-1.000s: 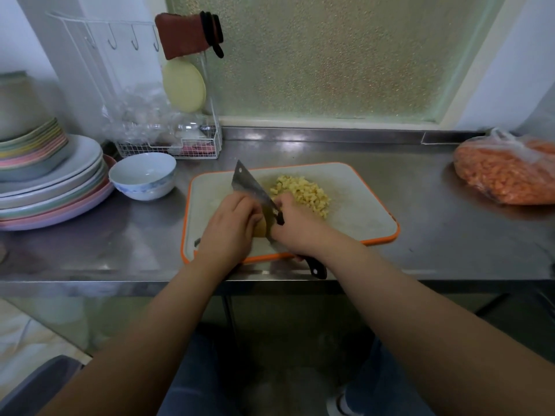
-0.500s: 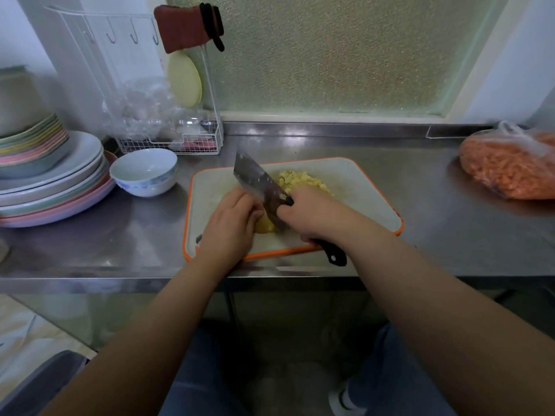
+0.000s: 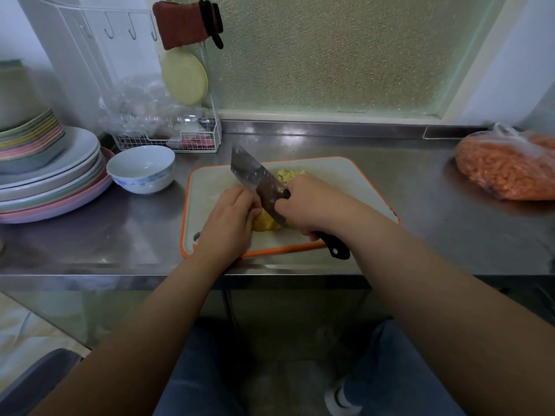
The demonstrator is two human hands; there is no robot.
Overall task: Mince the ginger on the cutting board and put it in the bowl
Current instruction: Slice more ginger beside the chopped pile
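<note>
I see a brushed, glossy steel counter (image 3: 420,187), a matt plastic cutting board (image 3: 339,172), a glazed ceramic bowl (image 3: 141,169) at its nine o'clock, and a dull, mottled metal cleaver blade (image 3: 255,178).

I stand at a steel counter (image 3: 390,163) running across the frame's middle. Above it, a frosted glass window (image 3: 345,52) lets in dim greenish light. White wall (image 3: 510,70) shows upper right; pale floor (image 3: 27,328) lower left.
</note>
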